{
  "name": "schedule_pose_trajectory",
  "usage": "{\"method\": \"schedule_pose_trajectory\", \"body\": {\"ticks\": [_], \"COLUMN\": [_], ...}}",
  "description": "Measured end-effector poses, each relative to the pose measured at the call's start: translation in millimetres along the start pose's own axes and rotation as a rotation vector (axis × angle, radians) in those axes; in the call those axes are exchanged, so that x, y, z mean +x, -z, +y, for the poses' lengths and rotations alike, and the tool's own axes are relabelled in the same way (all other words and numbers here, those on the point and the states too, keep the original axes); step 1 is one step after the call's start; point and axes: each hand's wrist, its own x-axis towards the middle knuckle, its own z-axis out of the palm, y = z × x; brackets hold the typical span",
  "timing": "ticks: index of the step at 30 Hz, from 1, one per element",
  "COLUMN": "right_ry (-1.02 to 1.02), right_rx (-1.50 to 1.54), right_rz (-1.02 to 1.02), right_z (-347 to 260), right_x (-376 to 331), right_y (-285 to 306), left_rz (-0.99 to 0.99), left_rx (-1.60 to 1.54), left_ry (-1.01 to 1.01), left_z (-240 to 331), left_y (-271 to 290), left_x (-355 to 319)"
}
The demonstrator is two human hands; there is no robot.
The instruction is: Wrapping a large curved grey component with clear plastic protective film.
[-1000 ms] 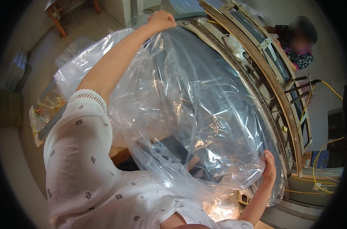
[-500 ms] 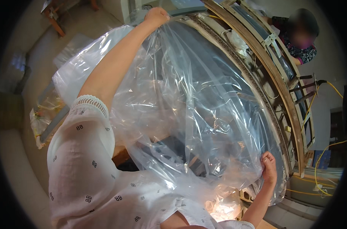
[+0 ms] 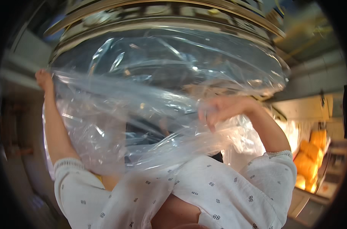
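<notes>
A large clear plastic sheet (image 3: pixel 150 57) spreads in wrinkled folds across the surface before me. Out at the far left, my left hand (image 3: pixel 44 79) is closed on the sheet's edge, and a stretched fold runs from it toward the middle. My right hand (image 3: pixel 228 110) hangs over the sheet right of centre, its fingers bent and smeared by motion. Whether any film is between those fingers I cannot make out. Near my body, the loose near part of the sheet (image 3: pixel 158 149) lies bunched, with a dark patch showing through it.
A long wooden-edged frame (image 3: pixel 162 3) runs along the far side of the sheet. On the right stand stacked orange bundles (image 3: pixel 310 152) under bright light, near a pale wooden board (image 3: pixel 301 108).
The view has turned to the right, so the wooden frame now lies straight ahead. My right hand has left the sheet's right side and come inward. The left hand still grips the edge.
</notes>
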Motion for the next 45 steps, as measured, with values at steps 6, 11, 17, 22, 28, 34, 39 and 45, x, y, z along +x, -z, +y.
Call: {"method": "schedule_pose_trajectory", "body": {"ticks": [6,11,17,22,28,34,39,45], "right_ry": [-0.755,-1.282,-0.809,-0.458,-0.192,-0.446,0.118,0.221], "right_rx": [-0.933,-1.070,-1.480,-1.598,-1.086,-1.334,-1.125,-1.206], "right_rz": [0.340,0.957,2.066,2.412,1.811,1.667,1.530,1.319], "right_z": [195,253,127,47,148,250,112,104], "right_x": [-76,-196,-284,-260,-132,-193,-138,-69], "right_y": [-14,-13,99,199,195,227,153,113], "left_rz": [-0.145,-0.140,-0.087,-0.121,-0.098,-0.157,-0.142,-0.342], "left_rx": [-0.032,0.033,-0.027,0.083,0.204,0.245,0.148,-0.658], "left_ry": [-0.215,-0.206,-0.249,-0.010,0.116,0.020,0.111,0.440], "left_z": [66,50,46,-15,-156,-140,-140,-142], "left_y": [43,29,37,16,112,122,143,163], "left_x": [0,-19,-6,2,29,44,59,32]}}
